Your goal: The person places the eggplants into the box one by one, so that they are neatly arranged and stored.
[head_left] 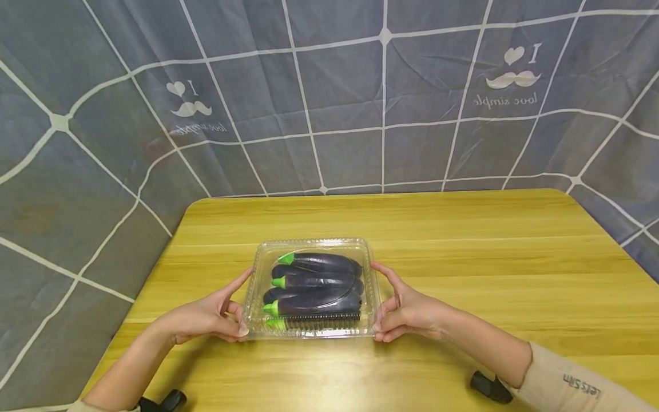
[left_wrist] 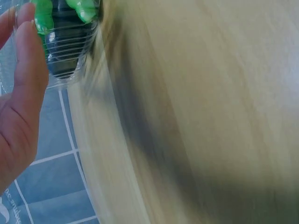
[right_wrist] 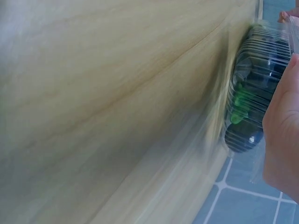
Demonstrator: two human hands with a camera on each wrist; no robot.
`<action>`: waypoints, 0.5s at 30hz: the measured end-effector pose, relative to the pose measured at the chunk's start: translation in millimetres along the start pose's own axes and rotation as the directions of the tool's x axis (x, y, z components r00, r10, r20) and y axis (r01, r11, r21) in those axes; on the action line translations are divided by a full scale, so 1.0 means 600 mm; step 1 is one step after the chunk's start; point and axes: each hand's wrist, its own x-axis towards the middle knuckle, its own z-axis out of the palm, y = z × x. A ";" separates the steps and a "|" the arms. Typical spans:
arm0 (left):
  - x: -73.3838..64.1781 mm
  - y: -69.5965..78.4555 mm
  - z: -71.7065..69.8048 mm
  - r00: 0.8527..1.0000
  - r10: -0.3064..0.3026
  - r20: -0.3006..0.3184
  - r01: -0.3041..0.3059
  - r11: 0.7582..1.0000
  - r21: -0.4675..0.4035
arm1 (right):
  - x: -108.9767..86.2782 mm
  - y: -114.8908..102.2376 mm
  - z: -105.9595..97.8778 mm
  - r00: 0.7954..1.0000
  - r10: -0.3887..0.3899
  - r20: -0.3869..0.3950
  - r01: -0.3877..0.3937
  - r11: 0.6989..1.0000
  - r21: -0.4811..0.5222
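Between my two hands is a clear plastic clamshell box [head_left: 309, 332], lid down, with several dark purple eggplants [head_left: 321, 300] with green stem ends inside. My left hand [head_left: 213, 315] grips its left edge, thumb at the near corner and a finger stretched along the side. The right hand [head_left: 412, 312] holds the opposite edge in much the same way. In the left wrist view, green stem ends [left_wrist: 84, 9] show through the ribbed plastic. The right wrist view shows the box's ribbed side [right_wrist: 254, 79] beside the right hand [right_wrist: 285, 126].
A yellow wood-grain table [head_left: 494, 257] lies beneath the box. Grey cloth with white grid lines [head_left: 345, 154] hangs behind it and at both sides. Black devices [head_left: 489, 386] are on the wrists near the front.
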 end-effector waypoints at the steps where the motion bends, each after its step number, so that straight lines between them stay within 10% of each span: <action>1: -0.001 0.001 -0.001 1.000 -0.001 0.001 0.001 1.000 0.009 | 0.000 0.000 0.001 1.000 -0.001 -0.002 0.001 1.000 -0.005; 15: -0.017 0.002 -0.037 0.998 0.054 -0.028 -0.051 0.994 0.094 | -0.011 -0.020 -0.026 1.000 -0.016 -0.011 0.015 0.995 -0.096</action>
